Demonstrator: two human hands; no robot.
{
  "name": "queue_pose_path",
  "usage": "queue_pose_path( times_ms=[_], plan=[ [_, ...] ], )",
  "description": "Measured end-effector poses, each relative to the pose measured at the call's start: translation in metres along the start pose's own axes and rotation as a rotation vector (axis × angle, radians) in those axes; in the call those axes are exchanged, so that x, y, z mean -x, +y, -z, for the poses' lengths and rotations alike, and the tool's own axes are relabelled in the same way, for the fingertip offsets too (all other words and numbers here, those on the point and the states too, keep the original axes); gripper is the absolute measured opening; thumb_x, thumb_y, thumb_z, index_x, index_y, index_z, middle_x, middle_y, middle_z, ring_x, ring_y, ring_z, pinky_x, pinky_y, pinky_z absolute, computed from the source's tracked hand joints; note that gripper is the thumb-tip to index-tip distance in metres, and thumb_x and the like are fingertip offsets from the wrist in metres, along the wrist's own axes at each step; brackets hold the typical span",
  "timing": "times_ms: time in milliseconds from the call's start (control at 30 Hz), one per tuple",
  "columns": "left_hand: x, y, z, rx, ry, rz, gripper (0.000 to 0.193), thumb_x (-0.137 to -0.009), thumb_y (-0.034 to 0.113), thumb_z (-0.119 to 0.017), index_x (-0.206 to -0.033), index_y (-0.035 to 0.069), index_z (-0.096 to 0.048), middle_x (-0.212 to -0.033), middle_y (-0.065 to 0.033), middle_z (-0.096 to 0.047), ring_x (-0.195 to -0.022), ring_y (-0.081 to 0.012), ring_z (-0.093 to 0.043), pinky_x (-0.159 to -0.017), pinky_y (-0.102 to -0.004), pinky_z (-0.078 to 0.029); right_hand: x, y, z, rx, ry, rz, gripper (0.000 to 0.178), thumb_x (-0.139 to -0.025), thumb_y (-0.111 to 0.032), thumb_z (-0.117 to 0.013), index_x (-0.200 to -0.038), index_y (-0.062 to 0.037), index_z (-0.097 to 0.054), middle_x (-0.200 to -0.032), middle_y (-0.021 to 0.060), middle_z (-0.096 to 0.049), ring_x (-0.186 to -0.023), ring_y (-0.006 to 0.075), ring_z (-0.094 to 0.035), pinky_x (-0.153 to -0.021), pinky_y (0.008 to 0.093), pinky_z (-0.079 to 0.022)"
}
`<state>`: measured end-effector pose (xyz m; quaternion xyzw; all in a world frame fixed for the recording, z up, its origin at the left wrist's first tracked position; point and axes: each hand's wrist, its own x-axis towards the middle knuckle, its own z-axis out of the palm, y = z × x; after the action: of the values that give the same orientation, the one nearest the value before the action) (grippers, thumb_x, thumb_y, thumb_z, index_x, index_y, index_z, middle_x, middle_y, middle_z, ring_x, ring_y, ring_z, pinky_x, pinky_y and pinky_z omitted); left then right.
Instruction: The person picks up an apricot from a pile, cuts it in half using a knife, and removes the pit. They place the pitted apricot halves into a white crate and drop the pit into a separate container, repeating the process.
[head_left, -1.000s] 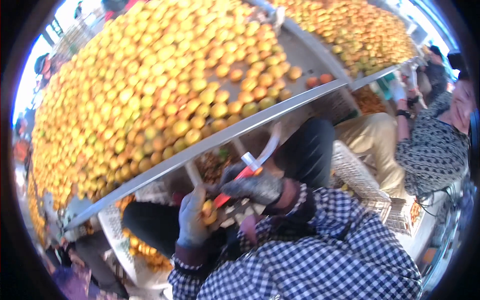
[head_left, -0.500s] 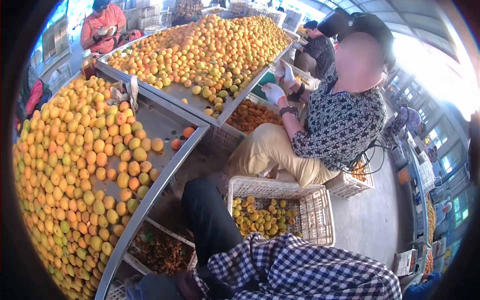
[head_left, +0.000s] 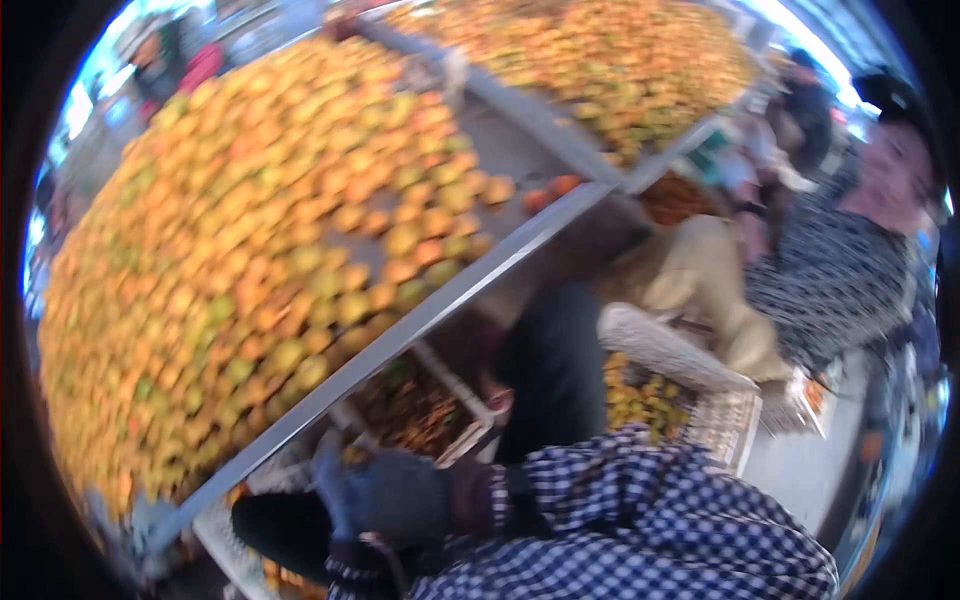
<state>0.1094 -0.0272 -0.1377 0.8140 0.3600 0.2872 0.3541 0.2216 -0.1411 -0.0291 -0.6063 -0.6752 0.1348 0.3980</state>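
Although blur softens the view, a broad heap of yellow-orange fruit (head_left: 240, 260) is found covering most of the near metal table (head_left: 450, 303). A second heap (head_left: 590, 65) occupies the adjoining table (head_left: 690, 143). At right sits a co-worker (head_left: 835, 285). A white crate (head_left: 725, 425), beside the wearer's right leg (head_left: 552, 370), contains yellow-green pieces (head_left: 643, 400). Brown pieces (head_left: 405, 405) lie below the table edge. The gloved right hand (head_left: 405, 500) overlaps the left hand (head_left: 336, 490) in view; whether either is spread, pressed together or pinching fruit cannot be determined.
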Motion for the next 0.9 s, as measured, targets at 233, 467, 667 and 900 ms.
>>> queue_pose_path(
  times_ms=[233, 467, 667, 900],
  plan=[
    [-0.021, 0.125, 0.035, 0.934, 0.013, 0.438, 0.034, -0.092, 0.028, -0.047, -0.11, -0.001, -0.051, -0.085, -0.0091, -0.059, -0.072, -0.0187, -0.056, -0.069, -0.0297, -0.048, 0.009, 0.025, 0.06, -0.73, 0.231, -0.286, 0.016, -0.081, -0.011, -0.061, -0.093, -0.0003, -0.06, -0.089, 0.0101, -0.06, -0.078, 0.0192, -0.061, -0.066, 0.0304, -0.049],
    [-0.019, 0.121, 0.032, 0.881, 0.036, 0.332, 0.064, -0.092, 0.055, -0.024, -0.114, -0.001, -0.047, -0.095, -0.0088, -0.055, -0.083, -0.0153, -0.053, -0.075, -0.0254, -0.043, -0.008, 0.017, 0.041, -0.635, -0.02, -0.328, 0.047, -0.071, -0.006, -0.063, -0.116, -0.0025, -0.049, -0.095, 0.0167, -0.056, -0.087, 0.0341, -0.058, -0.076, 0.0389, -0.048],
    [0.002, 0.074, 0.011, 0.788, 0.02, 0.303, 0.063, -0.089, 0.049, -0.046, -0.127, 0.001, -0.035, -0.086, 0.002, -0.04, -0.074, -0.0073, -0.041, -0.063, -0.02, -0.038, -0.004, 0.02, -0.002, -0.239, 0.037, -0.223, 0.05, -0.065, -0.013, -0.069, -0.109, -0.0036, -0.049, -0.099, 0.0191, -0.055, -0.089, 0.0374, -0.057, -0.072, 0.0442, -0.047],
    [-0.001, 0.091, 0.058, 0.959, 0.273, 0.758, 0.06, -0.089, 0.057, -0.037, -0.101, 0.0, -0.054, -0.068, -0.0036, -0.056, -0.058, -0.0096, -0.052, -0.048, -0.0199, -0.041, -0.004, 0.002, 0.006, -0.734, 0.208, -0.395, 0.024, -0.076, -0.003, -0.065, -0.095, -0.003, -0.051, -0.084, 0.0069, -0.061, -0.076, 0.0171, -0.061, -0.064, 0.029, -0.048]
  ],
)
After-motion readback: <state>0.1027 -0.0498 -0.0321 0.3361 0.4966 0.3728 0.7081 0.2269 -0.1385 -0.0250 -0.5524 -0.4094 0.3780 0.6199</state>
